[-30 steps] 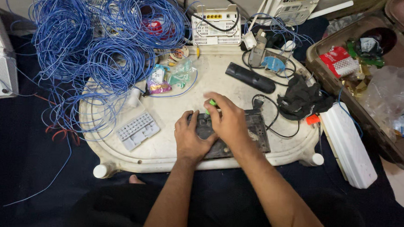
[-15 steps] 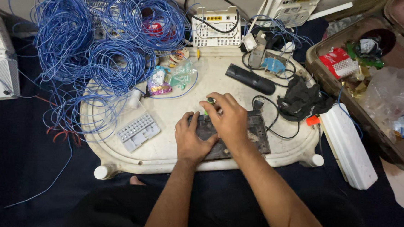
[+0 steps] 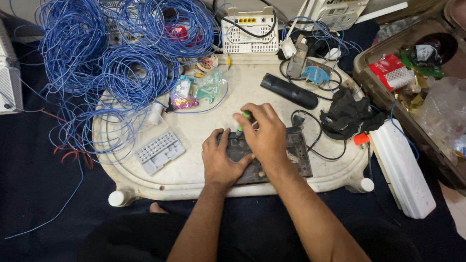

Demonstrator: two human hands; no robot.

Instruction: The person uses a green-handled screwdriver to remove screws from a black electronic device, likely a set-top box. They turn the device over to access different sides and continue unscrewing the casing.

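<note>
Item 1. Flat dark grey metal plate (image 3: 290,155), rectangular, worn and scuffed, lying near the front edge of the cream oval plastic worktop (image 3: 188,174). Small holes or screw points show along its right side; a thin black cable (image 3: 317,146) loops just beside its far right corner. Much of its surface is covered by my hands, so the middle cannot be read.

Item 2. My left hand (image 3: 222,161): palm down, fingers spread, pressing the left part of the plate flat. Its grip encloses nothing.

Item 3. My right hand (image 3: 264,134): grip clenched round a small green-handled tool (image 3: 243,118), the handle's top showing above my knuckles, the tip hidden against the plate's far edge.

State of work, as judged: in the middle. The plate is steadied and the tool is engaged at one spot; no loosened screw or detached part can be seen, so most of the job looks undone.

Surroundings:
- tangled coils of blue wire (image 3: 114,61), far left
- pale grey keypad block (image 3: 159,151), left of the plate
- black remote control (image 3: 289,91), beyond the plate
- crumpled black cloth (image 3: 348,117), to the right
- white router with yellow ports (image 3: 249,31), far edge
- long white plastic casing (image 3: 401,169), off the right rim
- open brown case of oddments (image 3: 383,101), far right
</note>
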